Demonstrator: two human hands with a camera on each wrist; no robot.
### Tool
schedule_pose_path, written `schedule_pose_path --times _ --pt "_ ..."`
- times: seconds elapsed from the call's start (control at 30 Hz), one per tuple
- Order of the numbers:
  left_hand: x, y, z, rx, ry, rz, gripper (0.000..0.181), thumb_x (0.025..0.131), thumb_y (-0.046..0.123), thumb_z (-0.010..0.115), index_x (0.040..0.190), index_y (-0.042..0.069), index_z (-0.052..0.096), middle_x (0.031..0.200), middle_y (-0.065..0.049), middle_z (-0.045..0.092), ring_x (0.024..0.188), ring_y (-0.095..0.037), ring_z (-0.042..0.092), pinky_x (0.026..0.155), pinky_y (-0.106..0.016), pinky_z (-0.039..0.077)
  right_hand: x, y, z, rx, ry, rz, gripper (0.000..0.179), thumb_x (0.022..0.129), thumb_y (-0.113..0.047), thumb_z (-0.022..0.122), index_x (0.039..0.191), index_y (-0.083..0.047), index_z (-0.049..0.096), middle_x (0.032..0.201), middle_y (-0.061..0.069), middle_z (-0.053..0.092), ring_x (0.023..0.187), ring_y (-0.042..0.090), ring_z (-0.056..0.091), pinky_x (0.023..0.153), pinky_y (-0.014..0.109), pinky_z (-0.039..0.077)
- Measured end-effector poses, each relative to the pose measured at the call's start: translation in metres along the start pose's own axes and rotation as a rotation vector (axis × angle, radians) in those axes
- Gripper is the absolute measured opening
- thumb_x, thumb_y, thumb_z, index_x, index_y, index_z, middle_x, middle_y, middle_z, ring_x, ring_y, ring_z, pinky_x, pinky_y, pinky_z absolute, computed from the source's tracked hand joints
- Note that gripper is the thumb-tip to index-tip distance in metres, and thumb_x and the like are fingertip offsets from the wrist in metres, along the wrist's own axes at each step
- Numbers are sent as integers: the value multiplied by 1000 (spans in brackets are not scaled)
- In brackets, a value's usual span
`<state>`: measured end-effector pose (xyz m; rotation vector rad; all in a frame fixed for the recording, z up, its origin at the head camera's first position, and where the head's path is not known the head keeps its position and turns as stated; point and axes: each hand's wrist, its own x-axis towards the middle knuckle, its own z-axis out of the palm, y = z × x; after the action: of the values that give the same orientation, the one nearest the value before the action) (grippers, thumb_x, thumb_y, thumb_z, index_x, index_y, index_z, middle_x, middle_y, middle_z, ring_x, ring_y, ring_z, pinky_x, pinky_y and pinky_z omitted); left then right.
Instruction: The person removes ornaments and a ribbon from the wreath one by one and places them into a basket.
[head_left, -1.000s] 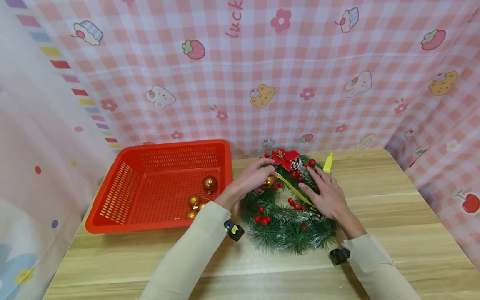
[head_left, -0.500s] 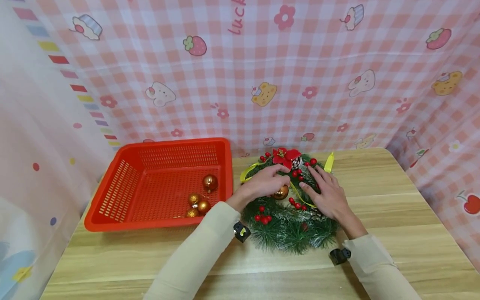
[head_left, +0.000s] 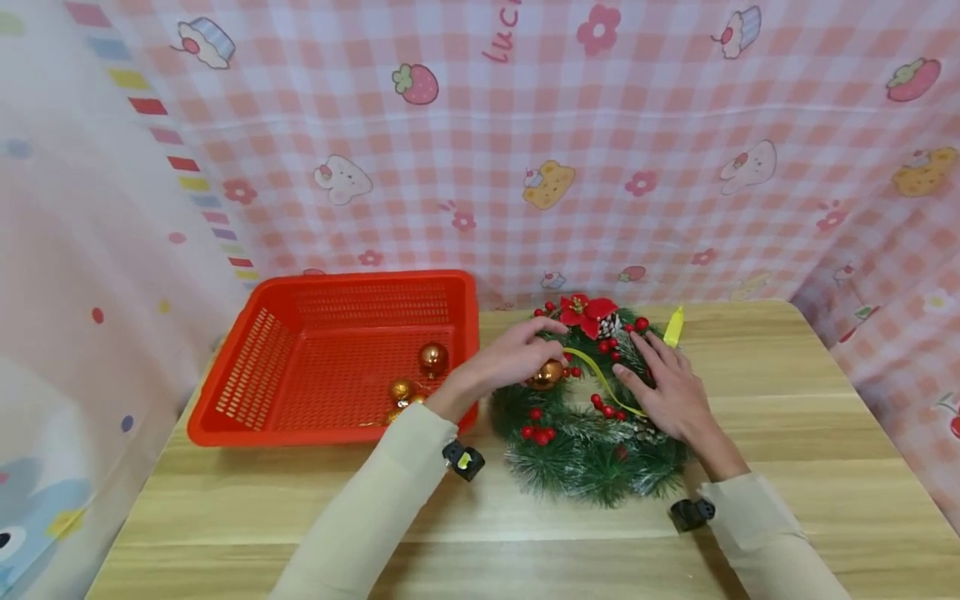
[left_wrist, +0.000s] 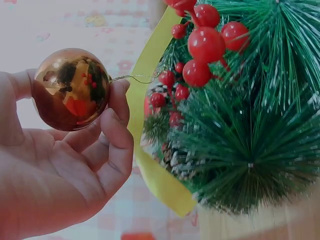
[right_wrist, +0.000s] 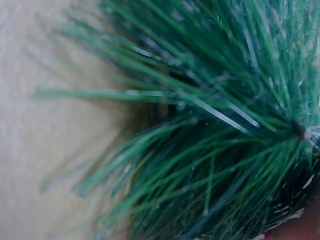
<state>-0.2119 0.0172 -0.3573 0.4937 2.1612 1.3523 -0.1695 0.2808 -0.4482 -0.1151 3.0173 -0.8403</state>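
A green wreath (head_left: 600, 467) with red berries, pine cones and a red poinsettia (head_left: 587, 315) lies on the table. Over its left side, my left hand (head_left: 517, 358) holds a shiny copper-coloured Christmas ball (left_wrist: 72, 90) between thumb and fingers. A thin gold string (left_wrist: 132, 77) runs from the ball's top past the fingertips. Yellow ribbon (head_left: 592, 365) crosses the wreath's opening from near the left hand to under the right. My right hand (head_left: 675, 396) rests on the wreath's right side, fingers spread. Only blurred needles (right_wrist: 210, 110) fill most of the right wrist view.
Left of the wreath stands a red plastic basket (head_left: 468, 333) with perforated walls. It holds a copper-coloured ball (head_left: 432, 358) and several smaller gold balls (head_left: 401, 388). Behind the wooden table (head_left: 525, 558) hangs a pink checked curtain (head_left: 480, 150). A ribbon end (head_left: 674, 327) sticks out at the wreath's upper right.
My left hand moved the ball right toward the wreath's opening, then back left. The ribbon loop seen left of the wreath half a second ago no longer shows there. The right hand stays put.
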Motion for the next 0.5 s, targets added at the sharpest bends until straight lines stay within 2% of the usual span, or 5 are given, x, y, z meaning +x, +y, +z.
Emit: schedule_pose_path --times 0.17,0.5 --pt "-11 -4 -10 -16 -9 31 46 100 27 47 144 16 47 116 -8 71 98 -15 65 86 -37 50 0 0 0 6 1 -3 74 101 -58 37 160 -19 16 164 20 12 144 54 11 101 79 18" --pt "-38 -9 -26 -30 66 40 39 98 30 56 137 28 53 117 -5 71 104 -14 65 100 -47 45 0 -1 0 2 2 -6 73 102 -58 36 160 -18 16 164 21 12 143 55 12 101 78 18"
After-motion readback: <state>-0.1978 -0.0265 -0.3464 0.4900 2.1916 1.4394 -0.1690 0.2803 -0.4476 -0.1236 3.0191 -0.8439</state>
